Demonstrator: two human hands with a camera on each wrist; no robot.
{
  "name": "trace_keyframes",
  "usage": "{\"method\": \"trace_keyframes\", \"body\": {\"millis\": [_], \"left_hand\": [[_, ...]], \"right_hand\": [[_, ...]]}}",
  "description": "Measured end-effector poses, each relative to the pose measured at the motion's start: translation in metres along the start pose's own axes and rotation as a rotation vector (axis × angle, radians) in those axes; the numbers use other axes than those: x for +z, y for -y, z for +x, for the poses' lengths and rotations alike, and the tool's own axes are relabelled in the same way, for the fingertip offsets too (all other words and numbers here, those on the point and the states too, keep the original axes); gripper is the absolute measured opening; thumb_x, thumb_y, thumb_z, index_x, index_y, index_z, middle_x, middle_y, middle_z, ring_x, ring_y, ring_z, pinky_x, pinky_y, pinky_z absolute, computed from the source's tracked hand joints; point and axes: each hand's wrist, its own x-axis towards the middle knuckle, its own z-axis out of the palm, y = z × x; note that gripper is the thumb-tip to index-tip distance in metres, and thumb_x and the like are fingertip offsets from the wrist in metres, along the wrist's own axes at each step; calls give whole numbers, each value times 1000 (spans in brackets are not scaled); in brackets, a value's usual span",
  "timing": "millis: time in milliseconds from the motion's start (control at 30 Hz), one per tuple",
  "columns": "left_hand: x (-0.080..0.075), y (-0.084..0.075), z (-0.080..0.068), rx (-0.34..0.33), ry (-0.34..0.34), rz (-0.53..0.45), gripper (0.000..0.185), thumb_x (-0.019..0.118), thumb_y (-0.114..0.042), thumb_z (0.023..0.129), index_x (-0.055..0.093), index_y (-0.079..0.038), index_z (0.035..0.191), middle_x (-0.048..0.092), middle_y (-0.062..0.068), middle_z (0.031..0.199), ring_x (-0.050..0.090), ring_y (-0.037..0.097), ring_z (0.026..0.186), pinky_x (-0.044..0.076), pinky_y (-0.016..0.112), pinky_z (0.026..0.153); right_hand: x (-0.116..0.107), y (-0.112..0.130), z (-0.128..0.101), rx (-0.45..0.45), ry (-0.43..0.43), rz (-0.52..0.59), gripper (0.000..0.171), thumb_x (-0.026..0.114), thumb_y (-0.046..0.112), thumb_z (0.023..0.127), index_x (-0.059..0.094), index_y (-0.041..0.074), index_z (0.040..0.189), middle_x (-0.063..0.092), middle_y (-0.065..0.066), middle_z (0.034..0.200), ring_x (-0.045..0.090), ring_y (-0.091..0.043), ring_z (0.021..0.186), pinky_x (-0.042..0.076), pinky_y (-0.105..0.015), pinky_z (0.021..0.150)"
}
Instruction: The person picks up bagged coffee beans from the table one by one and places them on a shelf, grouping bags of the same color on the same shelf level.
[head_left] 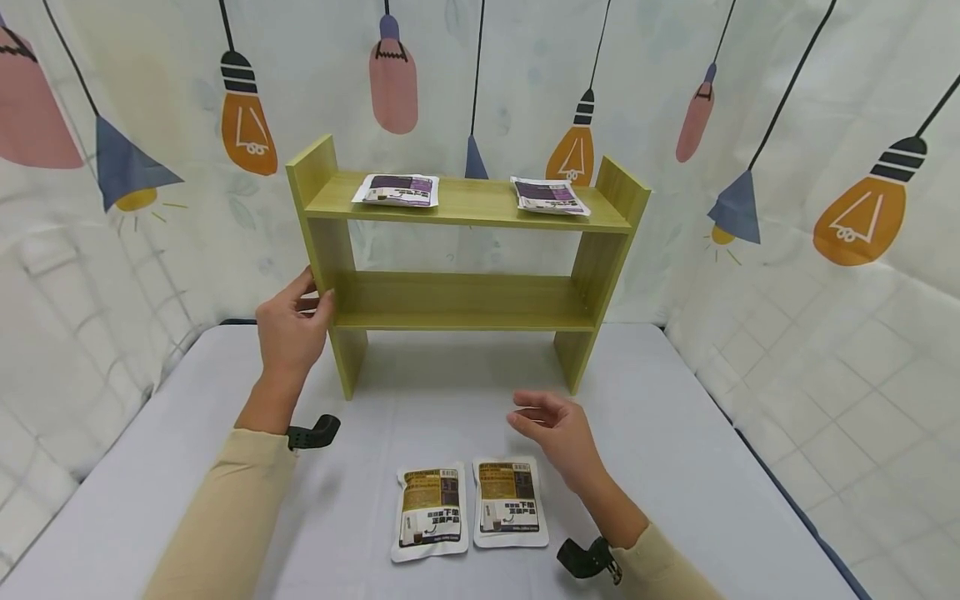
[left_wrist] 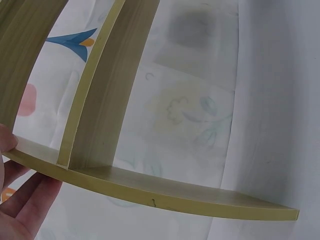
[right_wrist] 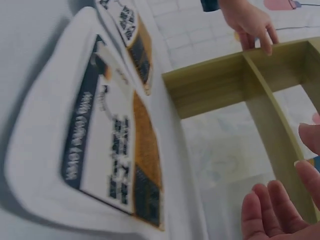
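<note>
My left hand (head_left: 295, 323) grips the left side panel of a yellow-green wooden shelf (head_left: 465, 321), thumb on the front edge and fingers round the outer face. In the left wrist view its fingers (left_wrist: 42, 192) wrap that panel (left_wrist: 150, 197). My right hand (head_left: 558, 429) hovers over the table before the shelf's right leg, fingers loosely bent with nothing between them. Below and left of it lie two white pouches with brown-and-black labels, a left pouch (head_left: 431, 512) and a right pouch (head_left: 510, 503). The right wrist view shows the nearer pouch (right_wrist: 112, 135) beside that hand.
Two purple-labelled pouches lie on the top board, one at left (head_left: 397, 190) and one at right (head_left: 550, 197). The shelf stands on a white-covered table (head_left: 645, 375), near its back edge. A patterned curtain (head_left: 510, 75) hangs behind and along both sides.
</note>
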Motion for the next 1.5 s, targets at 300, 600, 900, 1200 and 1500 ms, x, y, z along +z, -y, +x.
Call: {"method": "trace_keyframes", "body": {"millis": [300, 600, 900, 1200, 1500], "left_hand": [[0, -2, 0, 5, 3, -24, 45, 65, -20, 99, 62, -28, 143, 74, 15, 125, 76, 40, 98, 43, -4, 72], [0, -2, 0, 6, 1, -34, 43, 64, -20, 99, 64, -26, 141, 74, 16, 124, 75, 41, 97, 43, -5, 71], [0, -2, 0, -3, 7, -7, 45, 64, -23, 99, 61, -30, 144, 73, 14, 127, 76, 38, 99, 45, -3, 73], [-1, -2, 0, -15, 6, 5, 45, 64, -24, 100, 61, -31, 144, 73, 12, 128, 76, 37, 100, 53, 7, 78], [0, -1, 0, 0, -1, -18, 45, 64, -21, 99, 62, -29, 143, 74, 13, 125, 76, 38, 98, 46, -2, 74]], "right_hand": [[-7, -23, -18, 88, -6, -64, 47, 85, 24, 84, 71, 8, 126, 69, -13, 131, 66, -28, 119, 57, -37, 102], [-5, -28, -34, 172, -11, -152, 49, 88, 24, 79, 73, 13, 124, 67, -10, 135, 66, -31, 119, 58, -49, 98], [-4, -32, -45, 155, 29, -386, 57, 93, 32, 71, 74, 17, 123, 67, -14, 127, 66, -25, 105, 58, -46, 88], [2, -29, -49, 110, 102, -534, 52, 96, 30, 65, 71, 18, 109, 66, -12, 116, 62, -23, 97, 55, -42, 82], [5, -29, -47, 89, 137, -554, 54, 97, 27, 65, 68, 16, 110, 60, -11, 105, 59, -19, 89, 49, -31, 69]]}}
